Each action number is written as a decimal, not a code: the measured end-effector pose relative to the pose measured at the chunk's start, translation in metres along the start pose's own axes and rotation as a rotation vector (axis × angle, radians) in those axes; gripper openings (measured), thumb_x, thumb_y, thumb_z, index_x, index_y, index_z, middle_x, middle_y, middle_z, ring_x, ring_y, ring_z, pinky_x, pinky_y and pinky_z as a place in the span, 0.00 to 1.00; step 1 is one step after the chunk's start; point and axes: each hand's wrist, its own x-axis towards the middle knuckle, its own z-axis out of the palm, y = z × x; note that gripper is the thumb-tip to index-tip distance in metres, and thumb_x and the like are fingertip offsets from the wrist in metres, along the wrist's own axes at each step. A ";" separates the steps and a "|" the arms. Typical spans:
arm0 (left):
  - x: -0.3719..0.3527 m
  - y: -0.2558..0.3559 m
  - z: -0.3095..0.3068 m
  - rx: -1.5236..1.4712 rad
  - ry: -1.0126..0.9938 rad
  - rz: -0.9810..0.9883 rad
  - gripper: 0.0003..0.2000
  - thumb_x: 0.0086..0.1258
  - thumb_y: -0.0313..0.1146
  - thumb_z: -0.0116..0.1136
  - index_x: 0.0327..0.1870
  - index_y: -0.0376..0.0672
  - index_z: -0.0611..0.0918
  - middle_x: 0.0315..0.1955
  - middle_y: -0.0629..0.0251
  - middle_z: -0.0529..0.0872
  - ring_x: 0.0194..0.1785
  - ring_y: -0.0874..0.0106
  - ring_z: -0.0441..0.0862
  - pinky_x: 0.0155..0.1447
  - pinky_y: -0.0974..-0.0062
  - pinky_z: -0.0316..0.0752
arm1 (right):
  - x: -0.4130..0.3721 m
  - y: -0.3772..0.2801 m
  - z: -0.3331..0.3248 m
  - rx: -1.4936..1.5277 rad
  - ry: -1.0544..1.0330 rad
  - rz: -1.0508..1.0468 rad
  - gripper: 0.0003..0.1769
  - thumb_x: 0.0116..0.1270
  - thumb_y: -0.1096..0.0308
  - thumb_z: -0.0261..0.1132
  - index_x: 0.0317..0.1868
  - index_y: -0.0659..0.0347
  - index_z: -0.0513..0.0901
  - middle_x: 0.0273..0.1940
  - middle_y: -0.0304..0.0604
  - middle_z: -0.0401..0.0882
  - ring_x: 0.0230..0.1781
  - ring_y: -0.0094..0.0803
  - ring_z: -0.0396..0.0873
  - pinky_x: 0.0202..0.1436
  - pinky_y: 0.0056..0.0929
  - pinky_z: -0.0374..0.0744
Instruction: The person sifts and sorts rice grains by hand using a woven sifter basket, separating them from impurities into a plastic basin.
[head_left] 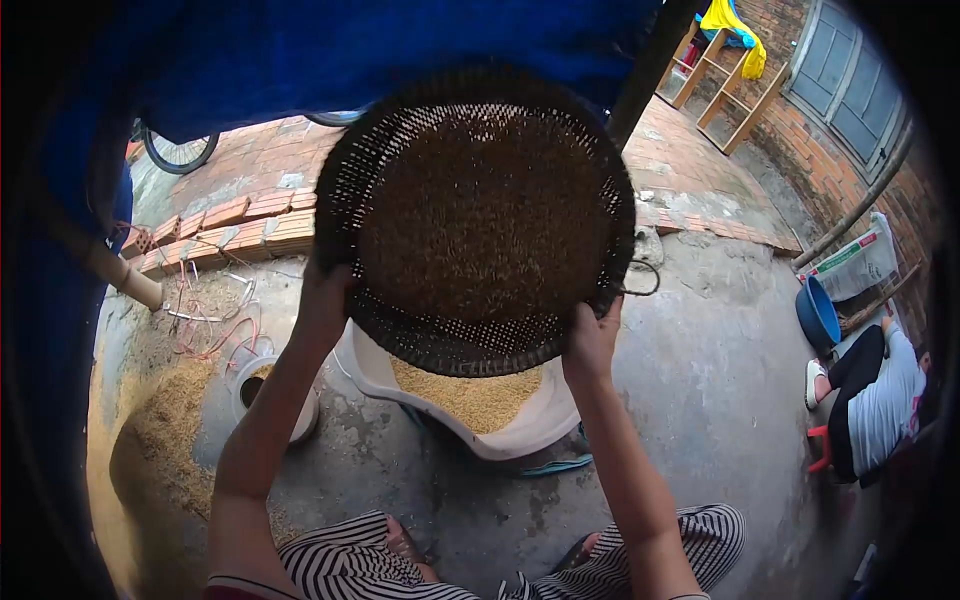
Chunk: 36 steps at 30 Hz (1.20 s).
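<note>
A round, dark woven sieve (490, 230) is held up in front of me, with brownish grain spread over its mesh. My left hand (328, 300) grips its lower left rim. At the lower right rim, my right hand (592, 342) has its thumb up against the edge; a small wire loop (645, 278) sticks out beside it. Below the sieve stands a wide whitish basin (540, 425) holding yellow grain (470, 395). The sieve hides the far part of this basin.
A pale bucket (300, 415) and a heap of husks (175, 420) are at left, near tangled wires (215, 310). Bricks (225, 235) line the back. On the right, a person (880, 410) sits on a red stool (820, 448) near a blue basin (818, 315). A blue tarp (300, 50) hangs overhead.
</note>
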 end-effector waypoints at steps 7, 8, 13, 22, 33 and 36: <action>0.002 -0.073 -0.038 -0.080 0.022 -0.761 0.11 0.48 0.15 0.44 0.35 0.33 0.71 0.24 0.61 0.72 0.26 0.68 0.73 0.28 0.71 0.72 | -0.011 0.036 -0.027 -0.029 0.076 0.604 0.25 0.49 0.85 0.47 0.50 0.60 0.65 0.37 0.42 0.70 0.29 0.30 0.71 0.28 0.29 0.73; 0.003 -0.073 -0.041 -0.075 0.015 -0.771 0.11 0.48 0.15 0.44 0.35 0.33 0.71 0.24 0.61 0.72 0.26 0.68 0.73 0.28 0.71 0.72 | -0.013 0.041 -0.033 -0.054 0.080 0.660 0.25 0.49 0.84 0.48 0.51 0.60 0.65 0.37 0.41 0.69 0.30 0.27 0.70 0.27 0.27 0.70; -0.010 0.010 -0.003 -0.020 0.021 -0.365 0.23 0.48 0.17 0.41 0.51 0.34 0.68 0.41 0.59 0.75 0.43 0.67 0.75 0.50 0.72 0.73 | -0.016 -0.006 -0.010 0.024 0.033 0.351 0.22 0.53 0.83 0.46 0.51 0.60 0.63 0.34 0.39 0.69 0.27 0.29 0.71 0.26 0.26 0.75; 0.022 -0.023 0.002 -0.131 -0.029 -0.267 0.22 0.52 0.15 0.42 0.52 0.35 0.68 0.40 0.62 0.78 0.39 0.71 0.78 0.43 0.74 0.76 | 0.000 0.017 -0.007 -0.036 0.007 0.092 0.29 0.52 0.85 0.45 0.57 0.58 0.60 0.44 0.44 0.71 0.40 0.32 0.74 0.41 0.33 0.77; -0.008 -0.012 0.007 -0.067 -0.010 -0.312 0.22 0.51 0.15 0.41 0.52 0.32 0.68 0.42 0.58 0.76 0.41 0.69 0.77 0.45 0.74 0.74 | -0.018 0.010 -0.021 -0.019 0.119 0.370 0.26 0.52 0.83 0.47 0.54 0.60 0.62 0.38 0.40 0.69 0.31 0.28 0.71 0.33 0.27 0.75; -0.008 0.000 0.012 0.028 0.037 0.121 0.28 0.53 0.17 0.40 0.60 0.35 0.62 0.51 0.59 0.73 0.53 0.71 0.71 0.56 0.76 0.67 | -0.005 -0.001 -0.008 0.108 0.052 0.039 0.27 0.54 0.83 0.47 0.57 0.59 0.60 0.42 0.41 0.70 0.35 0.29 0.72 0.38 0.27 0.76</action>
